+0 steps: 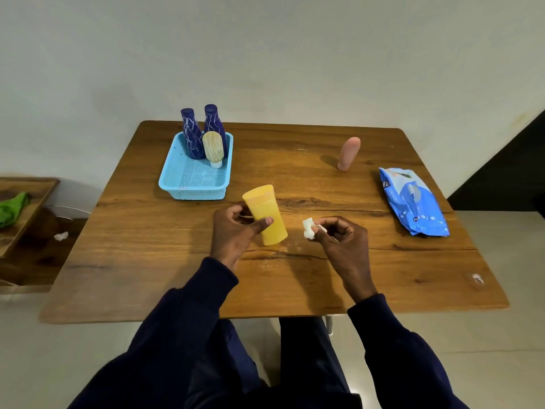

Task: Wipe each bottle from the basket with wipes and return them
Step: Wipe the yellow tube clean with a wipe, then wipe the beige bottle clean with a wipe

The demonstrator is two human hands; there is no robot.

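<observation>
The yellow bottle is in the left hand, over the table and just in front of the person. It is tilted, with its upper end leaning away towards the basket. Its lower end is close to the wood, but whether it touches cannot be told. The left hand wraps it from the side. The thumb lies across the near face and the fingers curl round the back, with the wrist bent slightly inward from a dark sleeve.

Just beside the bottle but apart from it, the right hand pinches a crumpled white wipe between the thumb and curled fingertips. The back of this hand faces up and the knuckles turn towards the bottle.

Beyond the left hand, the basket holds a dark blue bottle and a second dark blue bottle, upright at its far end. A cream bottle stands on its white cap in front of them.

Farther out beyond the right hand, a pink bottle stands alone on the table. To the outside of the right hand, well apart from it, lies a blue pack of wipes.

Off the table, past the left hand, a low wooden shelf carries a green cloth. A small white scrap lies below it.
</observation>
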